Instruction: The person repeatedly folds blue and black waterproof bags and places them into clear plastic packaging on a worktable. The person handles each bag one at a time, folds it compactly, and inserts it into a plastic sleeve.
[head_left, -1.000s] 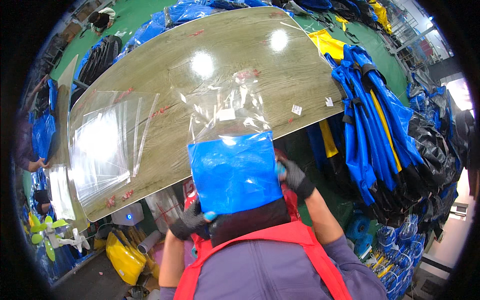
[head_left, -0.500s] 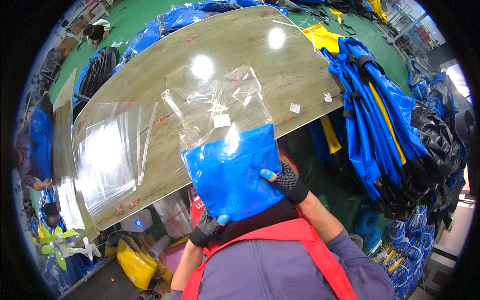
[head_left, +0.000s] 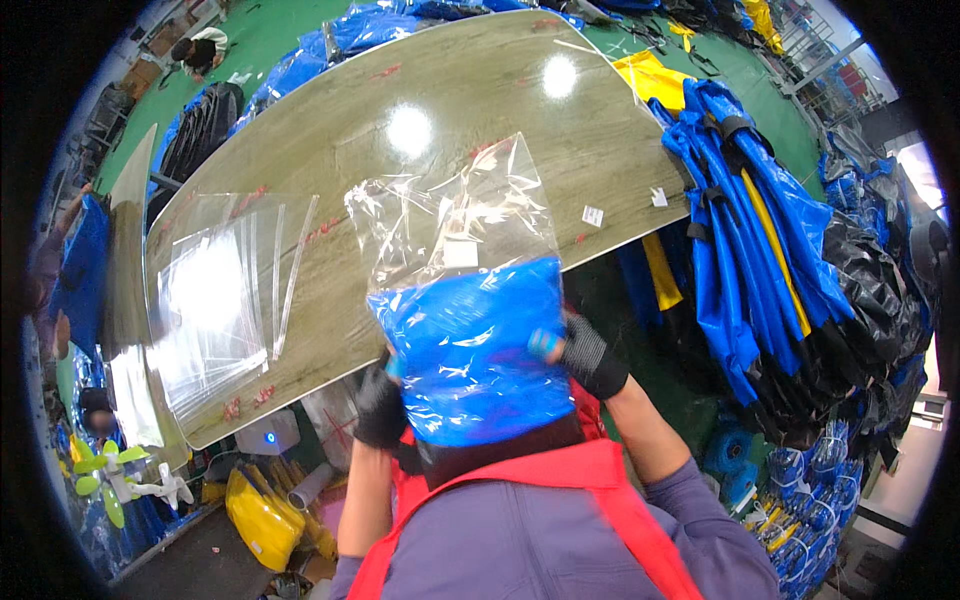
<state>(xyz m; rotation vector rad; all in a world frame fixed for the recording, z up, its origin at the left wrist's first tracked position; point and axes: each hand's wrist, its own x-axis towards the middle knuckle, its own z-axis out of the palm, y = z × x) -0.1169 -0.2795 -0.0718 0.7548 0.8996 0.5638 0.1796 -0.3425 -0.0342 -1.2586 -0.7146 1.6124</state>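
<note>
Between my two hands is a clear plastic bag with a folded blue sheet-like item inside its lower part. A small white label shows near the middle of the bag. My left hand, in a black fingerless glove, grips the bag's left edge. On the opposite edge my right hand, in a dotted black glove, is closed with its thumb over the blue part. Both thumbs have blue tips. Motion smears the hands a little, and the fingers behind the bag are hidden.
A wood-patterned table lies ahead, with a stack of clear plastic bags at its left. Long blue, black and yellow pieces hang off its right side. A small green fan stands lower left. Other people work at the far left.
My left hand has moved up and left along the bag's edge. The bag has straightened and shifted slightly right, with its clear upper part bunched more narrowly.
</note>
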